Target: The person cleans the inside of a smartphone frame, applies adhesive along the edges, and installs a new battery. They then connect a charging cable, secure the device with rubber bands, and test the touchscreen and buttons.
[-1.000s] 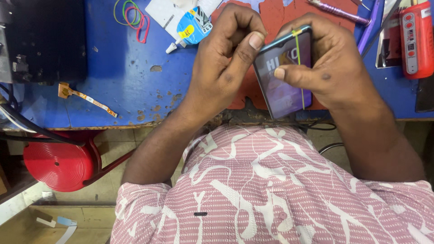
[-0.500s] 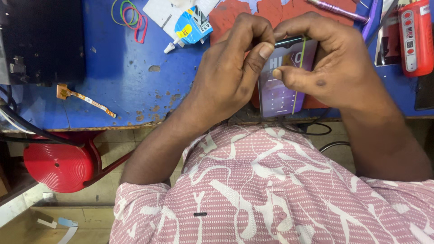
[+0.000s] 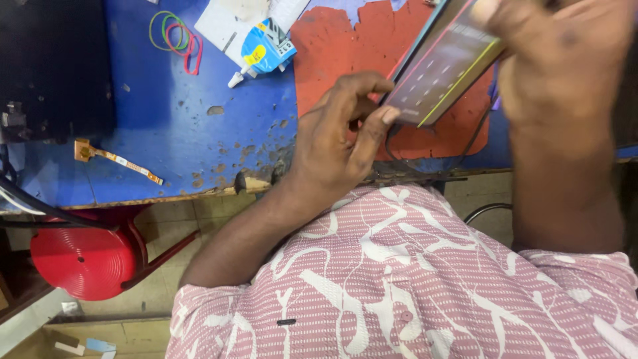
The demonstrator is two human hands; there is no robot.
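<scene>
My right hand (image 3: 558, 63) grips a smartphone (image 3: 442, 66) by its upper end and holds it tilted above the red mat (image 3: 352, 46). The screen is lit, and a thin yellow band and a pink band run along the phone's length. My left hand (image 3: 335, 143) is curled at the phone's lower corner, thumb tip and index finger pinching that end. A thin black cable (image 3: 475, 136) hangs below the phone. The top of the phone is hidden by my right hand and the frame edge.
A worn blue workbench (image 3: 179, 133) carries a blue-and-white glue tube (image 3: 262, 50), coloured rubber bands (image 3: 176, 36), an orange flex cable (image 3: 116, 158) and a black box (image 3: 53, 66) at the left. A red stool (image 3: 83, 259) stands under the bench edge.
The phone has been lifted and tilted to the upper right by my right hand. My left hand has slid from the screen down to the phone's lower corner. The view has come closer.
</scene>
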